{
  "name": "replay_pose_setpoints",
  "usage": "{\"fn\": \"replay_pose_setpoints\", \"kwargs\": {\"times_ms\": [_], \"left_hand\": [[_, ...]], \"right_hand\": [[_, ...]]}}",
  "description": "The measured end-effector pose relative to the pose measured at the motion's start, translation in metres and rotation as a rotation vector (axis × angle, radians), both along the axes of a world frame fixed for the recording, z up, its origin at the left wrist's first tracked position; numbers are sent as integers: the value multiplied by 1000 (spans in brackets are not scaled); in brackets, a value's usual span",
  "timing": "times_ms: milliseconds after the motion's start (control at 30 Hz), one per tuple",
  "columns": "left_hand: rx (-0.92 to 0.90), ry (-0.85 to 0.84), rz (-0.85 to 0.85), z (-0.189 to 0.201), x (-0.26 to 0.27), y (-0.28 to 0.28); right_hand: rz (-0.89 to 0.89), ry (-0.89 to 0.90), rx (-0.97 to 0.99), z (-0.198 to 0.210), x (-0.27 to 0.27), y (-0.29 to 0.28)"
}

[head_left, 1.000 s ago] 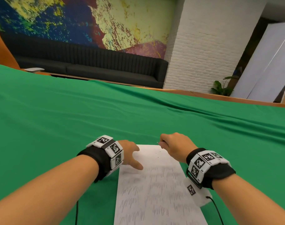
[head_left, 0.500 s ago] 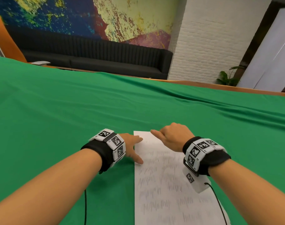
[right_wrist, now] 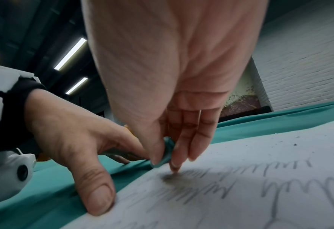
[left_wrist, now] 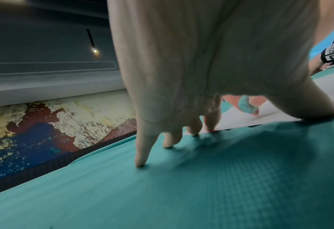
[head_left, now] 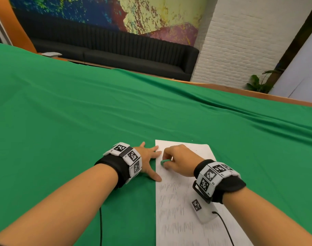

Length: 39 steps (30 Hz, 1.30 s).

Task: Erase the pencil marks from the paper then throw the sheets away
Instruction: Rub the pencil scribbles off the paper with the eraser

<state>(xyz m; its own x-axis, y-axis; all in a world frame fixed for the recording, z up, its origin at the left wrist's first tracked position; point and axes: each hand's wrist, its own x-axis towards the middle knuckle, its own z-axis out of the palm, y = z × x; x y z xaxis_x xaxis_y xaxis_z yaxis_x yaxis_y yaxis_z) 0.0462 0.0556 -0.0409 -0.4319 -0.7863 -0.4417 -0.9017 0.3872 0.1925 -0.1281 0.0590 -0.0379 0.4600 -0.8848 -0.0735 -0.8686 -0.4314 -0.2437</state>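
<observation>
Green cloth (head_left: 80,112) | left hand (head_left: 148,157) spread, pinning paper (head_left: 178,210) edge | right hand (head_left: 180,160) pinching eraser (head_left: 163,162) on paper

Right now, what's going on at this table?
A person is erasing pencil scribbles from a sheet of paper on a green tablecloth. The right hand pinches a small green eraser near the sheet's top left. The left hand is spread flat, thumb pressing the sheet's left edge. Most rows of marks remain.
</observation>
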Motion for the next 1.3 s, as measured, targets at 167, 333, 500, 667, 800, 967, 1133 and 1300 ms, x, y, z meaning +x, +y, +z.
{"fn": "replay_pose_setpoints", "kwargs": {"times_ms": [167,333,500,667,800,967,1133,1300], "left_hand": [[11,-10,-17,0,3,-2],[0,33,-9,-10,8,-6],[20,21,2,-9,6,-7],[35,8,5,-6,6,-7],[31,10,1,-6,5,-8],[27,9,2,-9,7,-10],[30,-1,6,-6,7,-8],[-76,154,114,19,0,-11]], "right_hand": [[-11,-26,19,3,4,-7],[-47,-30,40,-1,8,-10],[-79,27,33,-1,12,-10],[-2,29,123,6,16,-8],[-44,3,0,2,14,-13],[-4,-132,198,-3,9,-12],[-63,-98,160,0,3,-16],[-190,-415,63,7,-2,-12]]}}
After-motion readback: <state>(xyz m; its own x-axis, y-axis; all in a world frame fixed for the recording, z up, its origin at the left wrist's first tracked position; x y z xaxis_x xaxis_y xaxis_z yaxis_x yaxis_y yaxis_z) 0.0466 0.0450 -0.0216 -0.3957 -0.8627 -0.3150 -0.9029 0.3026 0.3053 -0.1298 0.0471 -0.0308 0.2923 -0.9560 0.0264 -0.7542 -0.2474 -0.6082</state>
